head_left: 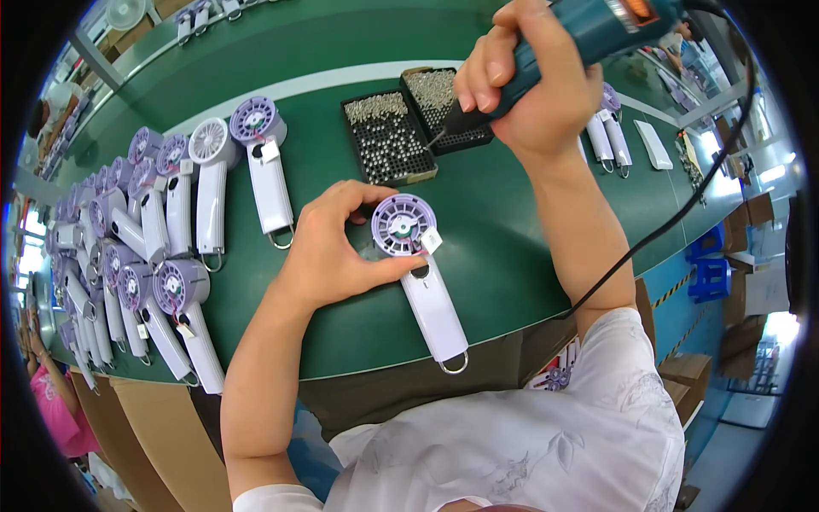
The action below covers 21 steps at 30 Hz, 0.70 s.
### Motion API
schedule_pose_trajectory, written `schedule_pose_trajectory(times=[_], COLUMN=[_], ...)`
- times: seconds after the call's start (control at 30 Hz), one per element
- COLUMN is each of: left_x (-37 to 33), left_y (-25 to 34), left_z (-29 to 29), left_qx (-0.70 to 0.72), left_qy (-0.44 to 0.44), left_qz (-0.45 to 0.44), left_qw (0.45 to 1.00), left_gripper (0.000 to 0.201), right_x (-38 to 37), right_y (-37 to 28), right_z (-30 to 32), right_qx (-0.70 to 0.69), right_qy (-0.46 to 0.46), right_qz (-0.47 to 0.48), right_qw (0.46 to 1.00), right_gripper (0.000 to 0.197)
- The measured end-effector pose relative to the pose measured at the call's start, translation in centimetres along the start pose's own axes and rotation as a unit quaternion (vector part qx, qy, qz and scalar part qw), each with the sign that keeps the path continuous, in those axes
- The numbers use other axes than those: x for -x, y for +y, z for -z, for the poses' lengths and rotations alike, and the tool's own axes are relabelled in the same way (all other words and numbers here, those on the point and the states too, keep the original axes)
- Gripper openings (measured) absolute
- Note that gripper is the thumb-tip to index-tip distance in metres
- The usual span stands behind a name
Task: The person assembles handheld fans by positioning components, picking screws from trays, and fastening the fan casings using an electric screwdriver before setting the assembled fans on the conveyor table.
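My left hand [328, 247] grips a handheld fan [433, 307] by its round purple head, thumb on the near side and fingers round the far side. The fan lies on the green table, its white handle and wire loop pointing toward me. A small white connector on thin wires sits beside the head. Raised at the upper right, my right hand [546, 85] is wrapped round a teal electric screwdriver [589, 34]. Its bit points down and left, over a black screw tray [397, 181] that holds many small screws. A second screw tray [411, 78] stands beside it.
Many similar purple and white fans [183, 290] crowd the table's left side. One fan [271, 188] lies apart, left of the trays. More handles [607, 141] lie at the right. The screwdriver's black cord [657, 243] hangs down past my right forearm. Blue stools [710, 277] stand on the floor.
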<state>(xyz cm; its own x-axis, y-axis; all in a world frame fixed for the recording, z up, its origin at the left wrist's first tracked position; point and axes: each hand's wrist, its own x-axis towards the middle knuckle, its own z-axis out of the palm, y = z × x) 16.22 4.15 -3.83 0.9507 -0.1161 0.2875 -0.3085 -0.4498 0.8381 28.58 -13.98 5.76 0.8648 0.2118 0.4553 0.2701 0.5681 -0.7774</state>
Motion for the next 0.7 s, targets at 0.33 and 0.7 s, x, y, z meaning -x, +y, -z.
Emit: schedule_pose_trajectory(times=[0.33, 0.7], left_x=[0.1, 0.3], left_y=[0.0, -0.3], left_z=[0.0, 0.0], left_qx=[0.017, 0.016], left_qy=[-0.002, 0.004], left_qz=[0.015, 0.014], left_qw=[1.000, 1.000], left_gripper=[0.060, 0.063], right_x=[4.3, 4.2], right_y=[-1.1, 0.5], right_z=[-4.3, -3.8], right_qx=[-0.059, -0.023], right_qy=[-0.015, -0.049], right_qz=[-0.093, -0.086], right_qw=[0.994, 0.995], right_gripper=[0.019, 0.016])
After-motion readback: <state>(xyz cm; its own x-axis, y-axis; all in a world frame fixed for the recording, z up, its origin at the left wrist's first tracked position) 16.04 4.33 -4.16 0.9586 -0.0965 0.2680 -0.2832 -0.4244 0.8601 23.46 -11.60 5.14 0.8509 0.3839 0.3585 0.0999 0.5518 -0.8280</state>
